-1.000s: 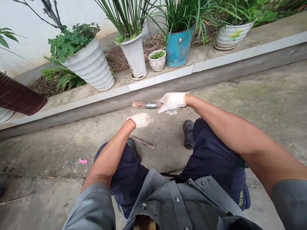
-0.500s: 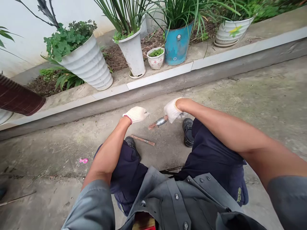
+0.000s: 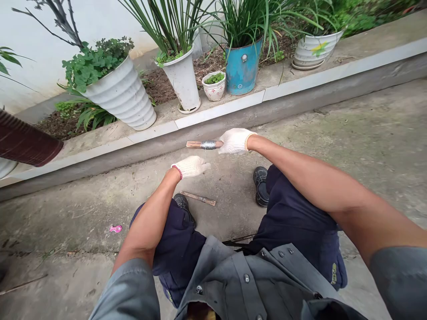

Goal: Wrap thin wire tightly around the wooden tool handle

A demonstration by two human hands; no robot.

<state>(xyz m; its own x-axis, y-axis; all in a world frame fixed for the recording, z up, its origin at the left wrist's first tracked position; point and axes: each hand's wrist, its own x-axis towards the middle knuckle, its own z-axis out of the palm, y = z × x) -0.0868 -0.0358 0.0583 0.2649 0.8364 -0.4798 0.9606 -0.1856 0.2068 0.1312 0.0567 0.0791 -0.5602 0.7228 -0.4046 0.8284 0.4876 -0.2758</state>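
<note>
My right hand (image 3: 236,141), in a white knit glove, is closed round one end of a wooden stick (image 3: 193,144). Silvery wire (image 3: 208,144) is wound thickly about that stick, which points left, nearly level. Below and to the left, my gloved left hand (image 3: 191,167) is closed in a pinch, its fingertips towards the right. A thin loose strand hangs between the stick and these fingers; its end is too fine to make out clearly. On the concrete beneath lies a second wooden stick (image 3: 208,201) with a little wire round it, beside my left shoe (image 3: 183,203).
A low ledge (image 3: 220,109) runs across in front, bearing a ribbed white pot (image 3: 123,95), a tall white pot (image 3: 183,82), a small patterned pot (image 3: 214,91) and a blue bucket (image 3: 243,69). A pink object (image 3: 116,228) lies on the ground at left.
My right hand has moved up and left, bringing the wire-wound stick from a slant to nearly level. The left hand has dropped slightly and now sits below the stick.
</note>
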